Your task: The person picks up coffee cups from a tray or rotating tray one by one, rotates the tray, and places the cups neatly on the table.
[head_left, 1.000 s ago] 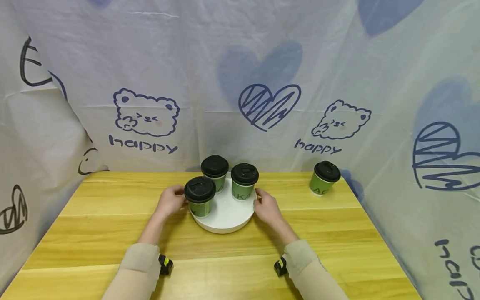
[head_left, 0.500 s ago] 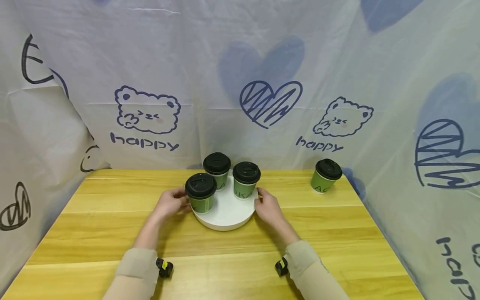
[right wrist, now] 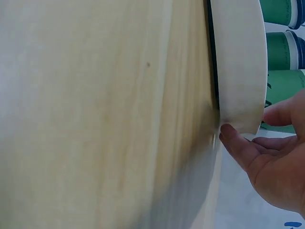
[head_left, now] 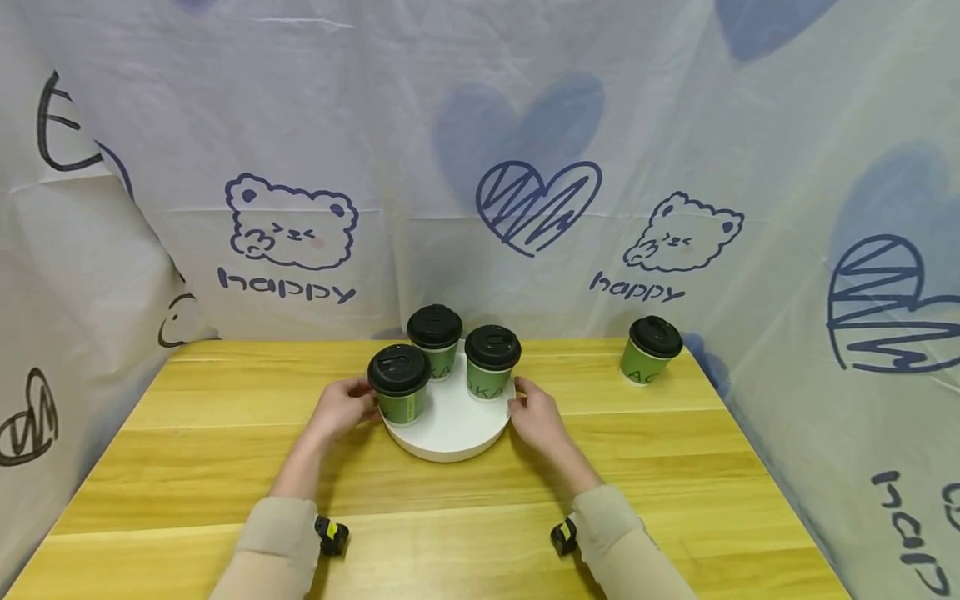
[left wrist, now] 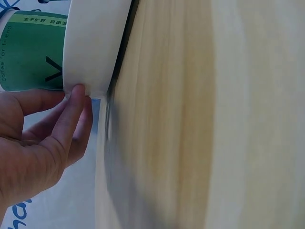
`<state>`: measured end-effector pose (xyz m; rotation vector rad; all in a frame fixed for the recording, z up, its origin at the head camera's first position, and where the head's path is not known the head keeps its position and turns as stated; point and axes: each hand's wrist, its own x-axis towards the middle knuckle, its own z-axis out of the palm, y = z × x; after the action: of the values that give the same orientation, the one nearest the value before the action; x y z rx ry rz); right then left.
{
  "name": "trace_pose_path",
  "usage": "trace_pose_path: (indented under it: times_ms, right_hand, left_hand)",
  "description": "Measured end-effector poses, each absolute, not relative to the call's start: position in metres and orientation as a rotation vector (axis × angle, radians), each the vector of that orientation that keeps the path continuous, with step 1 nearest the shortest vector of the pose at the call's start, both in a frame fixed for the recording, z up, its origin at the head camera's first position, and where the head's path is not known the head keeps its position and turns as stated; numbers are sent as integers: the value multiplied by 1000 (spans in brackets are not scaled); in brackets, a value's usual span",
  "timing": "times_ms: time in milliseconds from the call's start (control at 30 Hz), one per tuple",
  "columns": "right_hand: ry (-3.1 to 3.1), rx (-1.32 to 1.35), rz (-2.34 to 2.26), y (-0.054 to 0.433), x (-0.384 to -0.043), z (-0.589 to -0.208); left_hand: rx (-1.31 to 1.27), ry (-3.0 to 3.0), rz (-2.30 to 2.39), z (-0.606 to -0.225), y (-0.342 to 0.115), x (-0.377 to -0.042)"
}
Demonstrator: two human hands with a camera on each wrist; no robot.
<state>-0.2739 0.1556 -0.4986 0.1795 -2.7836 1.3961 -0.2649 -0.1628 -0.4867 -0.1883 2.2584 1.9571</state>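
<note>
A round white tray (head_left: 459, 435) with a thick rim carries three green paper coffee cups with black lids: one at front left (head_left: 400, 385), one at the back (head_left: 435, 329) and one at right (head_left: 491, 362). My left hand (head_left: 342, 408) pinches the tray's left rim beside the front cup; the left wrist view shows fingertips (left wrist: 78, 90) against its white side. On the opposite side, my right hand (head_left: 536, 414) grips the rim, with the thumb at the upper edge and a fingertip (right wrist: 228, 130) low on the side. A dark gap runs under the rim (right wrist: 240, 62).
Another lidded green coffee cup (head_left: 651, 350) stands apart on the wooden table (head_left: 450, 533), near its back right corner. A white cloth (head_left: 420, 250) with blue hearts and bears hangs behind the table and along both sides.
The tray's two rear cups have shifted very slightly rightward and the front left cup slightly leftward, with their lettering turned a little. Both hands keep their places at the rim.
</note>
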Motion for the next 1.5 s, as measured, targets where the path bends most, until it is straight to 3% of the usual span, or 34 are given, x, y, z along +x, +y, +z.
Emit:
trace_pose_path:
  times_ms: [700, 1500]
  right_hand:
    - [-2756, 170, 1522, 158, -288, -497]
    - [-2782, 179, 1513, 160, -272, -494]
  left_hand:
    - [-187, 2361, 1854, -486, -171, -277]
    - [-126, 2212, 1890, -484, -164, -253]
